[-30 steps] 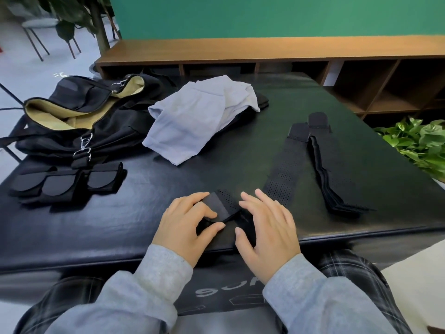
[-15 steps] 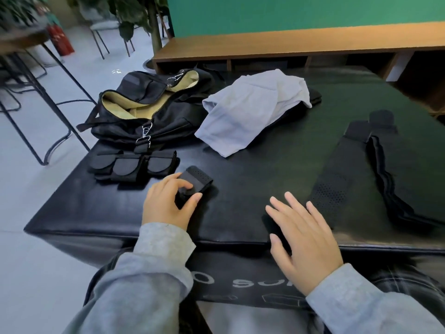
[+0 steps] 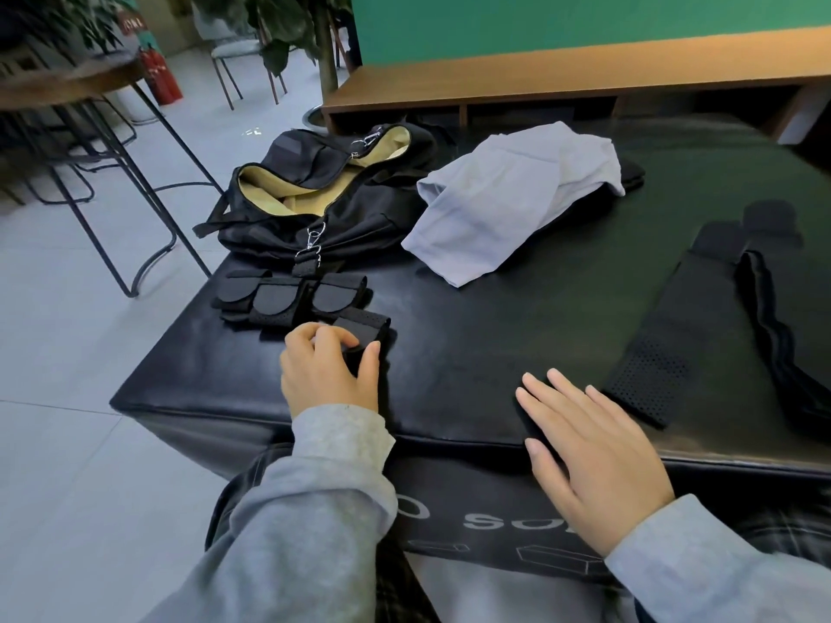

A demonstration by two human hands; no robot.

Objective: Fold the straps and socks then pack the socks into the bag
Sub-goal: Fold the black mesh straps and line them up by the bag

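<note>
My left hand grips a folded black perforated strap on the black table, right beside a row of folded black straps. Behind them an open black bag with a tan lining lies at the table's far left. Flat at the front edge lies my right hand, fingers straight, holding nothing. Just right of it a long black perforated strap lies unfolded, with a stack of more black straps beside it.
A pale grey-blue garment lies crumpled in the table's middle back, over something black. A wooden shelf unit runs behind the table. Metal-legged tables and chairs stand on the floor to the left.
My left hand has carried the folded strap leftward from the table's front middle to the row of folded straps. My right hand let go and now lies flat. The view swung left.
</note>
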